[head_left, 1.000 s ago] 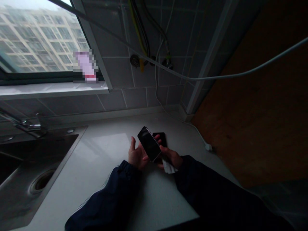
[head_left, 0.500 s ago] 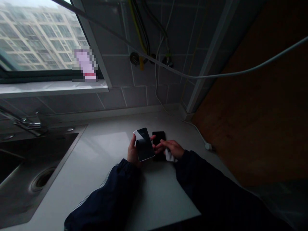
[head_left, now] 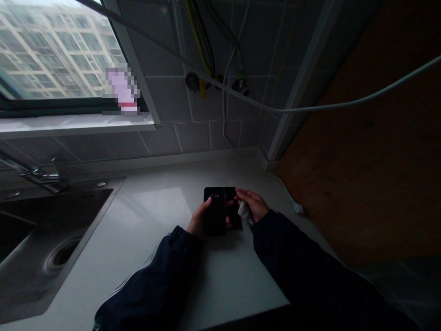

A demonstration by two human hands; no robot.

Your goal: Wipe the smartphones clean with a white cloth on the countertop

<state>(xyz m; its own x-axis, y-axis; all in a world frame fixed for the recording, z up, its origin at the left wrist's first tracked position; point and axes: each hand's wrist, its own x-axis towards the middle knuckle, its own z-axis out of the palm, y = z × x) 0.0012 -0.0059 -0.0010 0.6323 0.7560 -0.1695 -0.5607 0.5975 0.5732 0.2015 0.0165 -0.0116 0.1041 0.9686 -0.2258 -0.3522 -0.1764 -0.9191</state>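
My left hand point(head_left: 199, 216) grips a dark smartphone point(head_left: 215, 216) over the counter, its thumb on the screen's upper left and fingertips showing past the right edge. Faint clock digits glow near the top of its screen. Behind and just right of it lies a flat black rectangular slab point(head_left: 234, 222), partly hidden; it looks like a second phone. My right hand point(head_left: 257, 205) is beside that slab, fingers bent together around a crumpled white cloth or tissue point(head_left: 244, 210). Its fingertips are near the slab's upper right corner; whether they touch it I cannot tell.
On the left a steel sink point(head_left: 103, 202) with a faucet point(head_left: 41, 177) is set into the white counter point(head_left: 148, 257). A white cable point(head_left: 285, 191) with a plug lies at the right. Another cable point(head_left: 310, 109) hangs across the view, before a wooden panel point(head_left: 372, 184).
The phone in my left hand has shifted right and turned more upright, and clock digits now show on it. My right hand has drawn slightly right with the white cloth.
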